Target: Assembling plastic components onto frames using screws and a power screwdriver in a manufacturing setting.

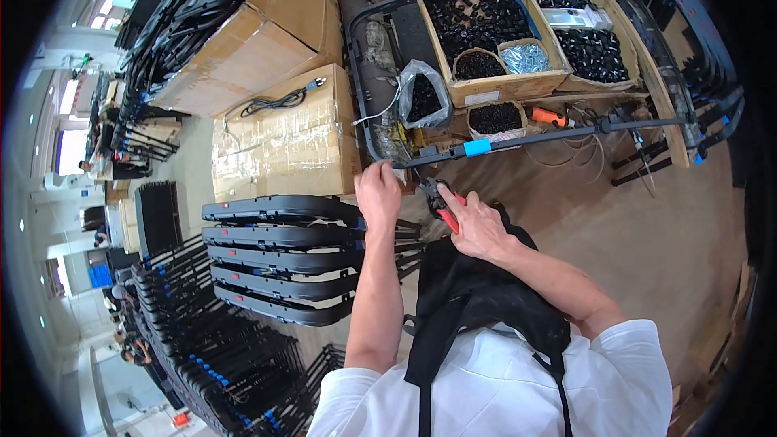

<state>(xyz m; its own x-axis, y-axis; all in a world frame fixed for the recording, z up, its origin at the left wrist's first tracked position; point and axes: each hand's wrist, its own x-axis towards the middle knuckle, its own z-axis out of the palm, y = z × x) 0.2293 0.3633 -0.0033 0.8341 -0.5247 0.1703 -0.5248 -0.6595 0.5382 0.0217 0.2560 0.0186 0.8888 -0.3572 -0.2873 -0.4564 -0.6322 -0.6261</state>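
A black tubular frame (558,131) with bent corners and blue tape bands lies across the workbench ahead of me. My left hand (379,194) is closed at its near left corner, the fingertips partly hidden against the tube. Pliers with red handles (447,217) are gripped in my right hand (479,226). Their dark jaws point up and left, just below the near tube and a short way right of my left hand. Whether the jaws touch anything cannot be made out.
Wooden trays (508,85) of small black parts and screws stand beyond the near tube, beside a plastic bag (423,95) of black parts. An orange-handled tool (549,117) lies to their right. Left are a taped carton (283,146) with a coiled cable and stacked black panels (283,236).
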